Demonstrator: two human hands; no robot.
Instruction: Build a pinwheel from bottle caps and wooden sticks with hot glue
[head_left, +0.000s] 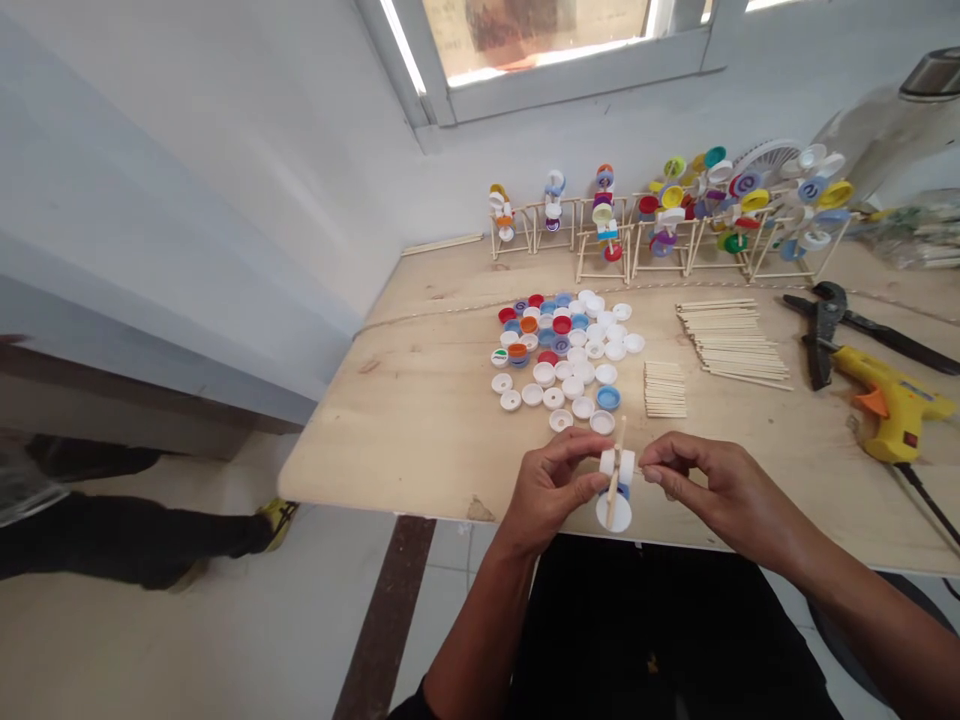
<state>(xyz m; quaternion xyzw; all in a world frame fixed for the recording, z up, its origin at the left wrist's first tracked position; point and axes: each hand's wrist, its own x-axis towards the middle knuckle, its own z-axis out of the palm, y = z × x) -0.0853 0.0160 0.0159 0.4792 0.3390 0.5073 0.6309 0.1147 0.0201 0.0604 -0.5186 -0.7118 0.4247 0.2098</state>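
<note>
My left hand (546, 488) is closed in a pinch on a small assembly of bottle caps and sticks (615, 512), held over the table's front edge. White caps and a bit of blue show on it, with a thin wooden stick running up through its middle. Just to the right, my right hand (701, 482) has thumb and forefinger pressed together beside the assembly; what they hold, if anything, is too small to make out. Beyond my hands lie many loose bottle caps (577, 368), mostly white, and a bundle of short sticks (664, 390).
Longer sticks (731, 340) lie to the right, near black-handled cutters (823, 340) and a yellow glue gun (889, 405) with its cord. Cap wheels on stick frames (660, 245) line the wall. A string (442, 312) crosses the wooden table (375, 430). A person's leg (150, 540) shows at left.
</note>
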